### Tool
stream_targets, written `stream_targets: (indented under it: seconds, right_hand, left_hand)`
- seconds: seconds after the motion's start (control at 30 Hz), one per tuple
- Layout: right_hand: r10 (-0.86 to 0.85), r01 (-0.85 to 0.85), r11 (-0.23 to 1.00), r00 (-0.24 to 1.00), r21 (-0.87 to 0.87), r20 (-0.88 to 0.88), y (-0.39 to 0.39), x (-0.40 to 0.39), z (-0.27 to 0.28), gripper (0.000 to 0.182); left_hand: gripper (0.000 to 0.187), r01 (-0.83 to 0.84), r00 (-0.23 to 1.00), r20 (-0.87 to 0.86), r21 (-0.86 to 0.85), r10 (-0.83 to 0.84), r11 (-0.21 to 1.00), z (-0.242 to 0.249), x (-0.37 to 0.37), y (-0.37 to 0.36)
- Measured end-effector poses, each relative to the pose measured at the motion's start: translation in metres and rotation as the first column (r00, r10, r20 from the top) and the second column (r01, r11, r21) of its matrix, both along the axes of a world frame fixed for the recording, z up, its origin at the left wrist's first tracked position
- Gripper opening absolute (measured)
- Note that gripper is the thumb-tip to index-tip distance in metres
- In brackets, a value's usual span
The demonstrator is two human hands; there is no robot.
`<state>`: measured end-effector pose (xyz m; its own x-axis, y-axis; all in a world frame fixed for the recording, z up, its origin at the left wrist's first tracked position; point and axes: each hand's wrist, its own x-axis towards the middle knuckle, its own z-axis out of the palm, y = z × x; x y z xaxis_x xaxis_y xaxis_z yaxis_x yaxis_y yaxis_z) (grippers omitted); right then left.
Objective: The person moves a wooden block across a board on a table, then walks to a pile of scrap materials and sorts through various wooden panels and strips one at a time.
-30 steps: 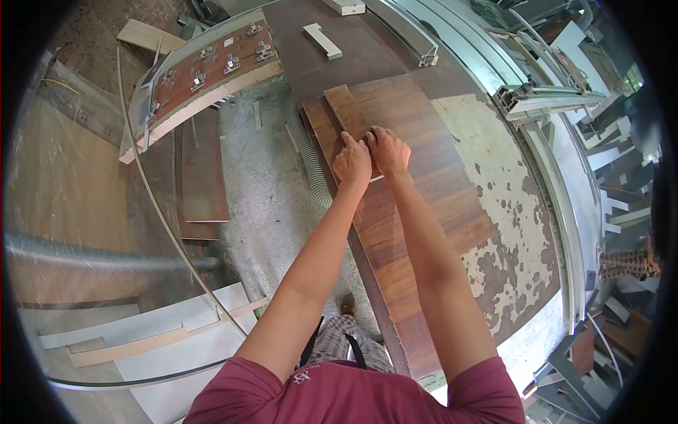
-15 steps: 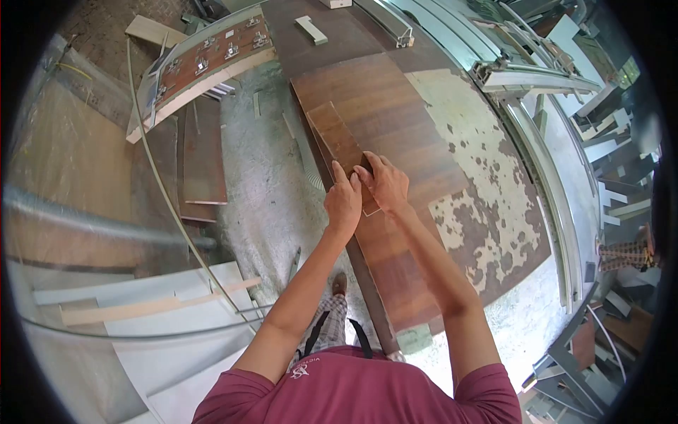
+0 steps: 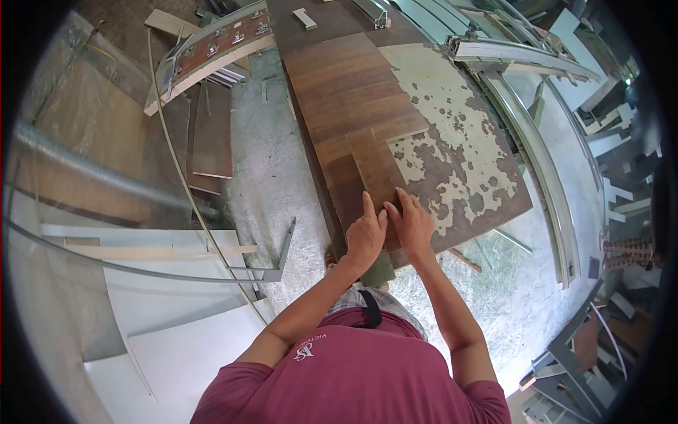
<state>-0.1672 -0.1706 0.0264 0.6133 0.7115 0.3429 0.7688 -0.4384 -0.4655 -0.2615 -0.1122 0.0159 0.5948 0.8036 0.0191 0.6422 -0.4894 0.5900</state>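
Observation:
A narrow brown wood-grain board (image 3: 374, 159) lies flat over the near part of a larger wood-grain board (image 3: 339, 78). My left hand (image 3: 366, 239) grips the narrow board's near end, its index finger stretched along the top and the other fingers curled. Beside it, my right hand (image 3: 413, 225) holds the same end from the right, with fingers on the upper face. Both thumbs come close together at the middle. The undersides of the fingers are hidden. Beneath the boards is a brown worktable (image 3: 494, 205) with a patchy, peeling surface.
A metal rail (image 3: 537, 162) runs along the table's right side. A panel with several metal fittings (image 3: 212, 49) stands at upper left. White sheets (image 3: 176, 311), a bent metal strip (image 3: 286, 251) and a flexible duct (image 3: 106, 177) are on the left. Offcuts (image 3: 628, 148) pile up at right.
The narrow board and both my hands have moved towards me, to the near end of the larger board. My body and view have shifted too. Both hands stay on the narrow board.

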Motion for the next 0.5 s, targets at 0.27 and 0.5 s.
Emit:
stream_targets:
  seconds: [0.27,0.5]
  right_hand:
    - [0.007,-0.006,0.999,1.000,-0.049,0.021,-0.042,0.005,-0.015,0.037]
    - [0.023,-0.022,0.995,1.000,-0.101,0.010,-0.035,0.014,-0.026,0.038]
  left_hand:
    - [0.059,-0.010,1.000,0.013,0.001,0.010,1.000,-0.014,0.003,-0.044]
    - [0.061,-0.026,0.999,-0.044,-0.061,0.023,0.998,-0.021,0.012,-0.036]
